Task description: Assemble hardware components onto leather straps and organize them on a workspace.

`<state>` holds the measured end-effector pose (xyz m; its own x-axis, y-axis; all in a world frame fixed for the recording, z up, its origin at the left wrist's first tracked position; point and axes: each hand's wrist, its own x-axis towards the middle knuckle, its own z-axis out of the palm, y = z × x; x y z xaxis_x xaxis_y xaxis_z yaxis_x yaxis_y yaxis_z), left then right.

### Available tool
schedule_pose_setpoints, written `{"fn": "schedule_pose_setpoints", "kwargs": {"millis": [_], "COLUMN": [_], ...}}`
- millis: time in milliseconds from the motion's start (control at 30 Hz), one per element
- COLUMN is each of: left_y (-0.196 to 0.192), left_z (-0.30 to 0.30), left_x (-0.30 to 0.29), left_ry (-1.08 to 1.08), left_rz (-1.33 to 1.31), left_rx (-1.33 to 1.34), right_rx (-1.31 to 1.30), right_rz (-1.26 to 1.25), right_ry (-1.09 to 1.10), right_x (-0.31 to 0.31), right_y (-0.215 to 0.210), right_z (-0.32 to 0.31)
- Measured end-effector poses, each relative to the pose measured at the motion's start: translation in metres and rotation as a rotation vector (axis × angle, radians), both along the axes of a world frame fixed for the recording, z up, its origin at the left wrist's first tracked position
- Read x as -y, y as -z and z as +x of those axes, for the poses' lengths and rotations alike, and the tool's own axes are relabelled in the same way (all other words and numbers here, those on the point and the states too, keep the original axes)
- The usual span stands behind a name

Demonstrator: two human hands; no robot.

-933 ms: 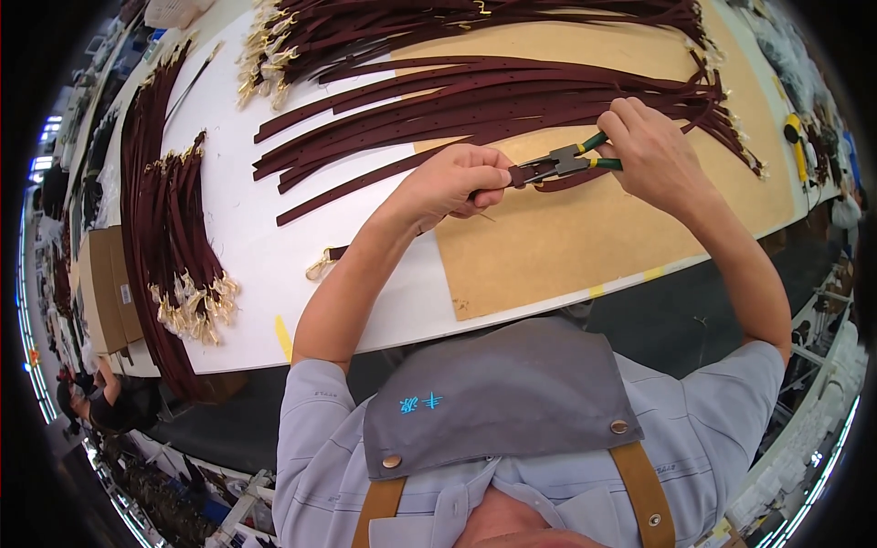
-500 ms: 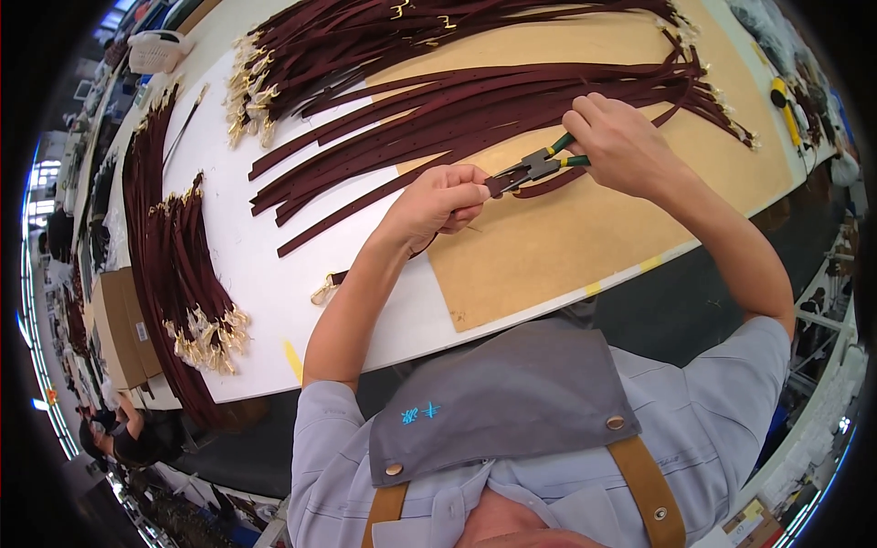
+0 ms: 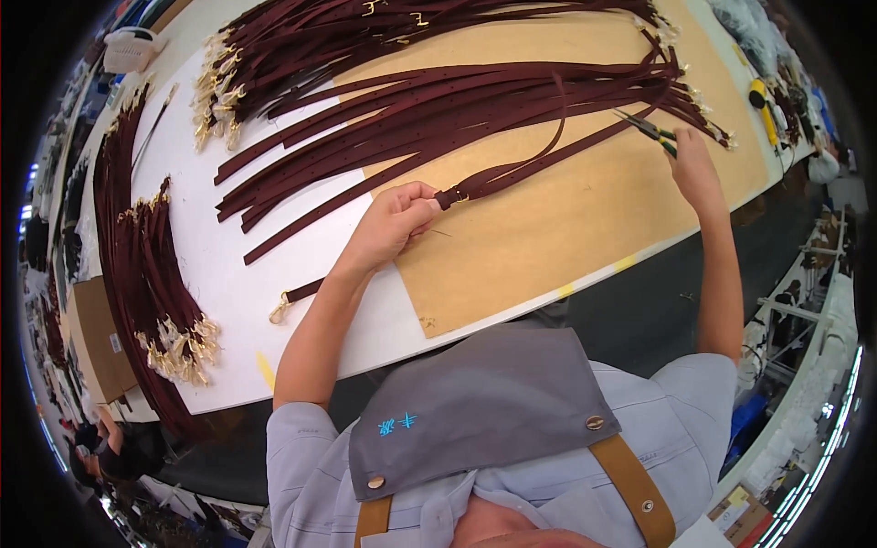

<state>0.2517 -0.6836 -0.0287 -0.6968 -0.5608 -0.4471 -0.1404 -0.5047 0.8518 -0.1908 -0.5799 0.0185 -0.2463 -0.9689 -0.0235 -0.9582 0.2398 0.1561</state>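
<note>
My left hand [image 3: 395, 226] is closed on a dark burgundy strap [image 3: 498, 183], pinching it at a doubled end beside a small gold-coloured metal fitting [image 3: 461, 194]. From that end the strap runs up and right across the tan sheet in a loop. Another stretch with a gold snap hook [image 3: 279, 309] comes out on the left side of my left forearm. A thin dark thread or wire end sticks out below the fingers. My right hand [image 3: 696, 173] grips pliers [image 3: 653, 133] with green handles, held at the right, apart from the strap, their jaws pointing up and left.
Rows of burgundy straps [image 3: 365, 151] lie across the table beyond my hands, with a thicker pile [image 3: 301, 55] farther back. More straps with gold hooks [image 3: 183, 352] hang over the left table edge. A yellow-and-black tool [image 3: 763, 110] lies far right; a cardboard box [image 3: 96, 333] stands left.
The pliers have come off the strap end, and my right hand has carried them away to the right. My left hand still holds the strap, its looped length now lying in view.
</note>
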Motion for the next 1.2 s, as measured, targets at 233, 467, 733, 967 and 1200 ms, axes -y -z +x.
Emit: {"fn": "schedule_pose_setpoints", "kwargs": {"millis": [233, 467, 733, 967, 1200], "left_y": [0.002, 0.009, 0.018, 0.018, 0.016], "left_z": [-0.005, -0.009, 0.0, 0.001, -0.002], "left_x": [-0.006, -0.008, -0.009, -0.008, -0.009], "left_ry": [-0.001, -0.019, 0.034, 0.022, 0.03], "left_rz": [-0.079, -0.082, -0.049, -0.06, -0.119], "left_rx": [0.015, 0.013, -0.037, -0.055, -0.001], "right_rx": [1.466, 2.318, 0.803, 0.762, 0.817], "right_rz": [-0.266, -0.005, 0.345, 0.389, 0.228], "right_ry": [0.067, -0.411, -0.406, -0.36, -0.387], "right_x": [0.042, 0.09, 0.075, 0.079, 0.073], "right_y": [0.009, -0.033, -0.038, -0.05, -0.028], "right_z": [0.116, 0.187, 0.217, 0.209, 0.223]}}
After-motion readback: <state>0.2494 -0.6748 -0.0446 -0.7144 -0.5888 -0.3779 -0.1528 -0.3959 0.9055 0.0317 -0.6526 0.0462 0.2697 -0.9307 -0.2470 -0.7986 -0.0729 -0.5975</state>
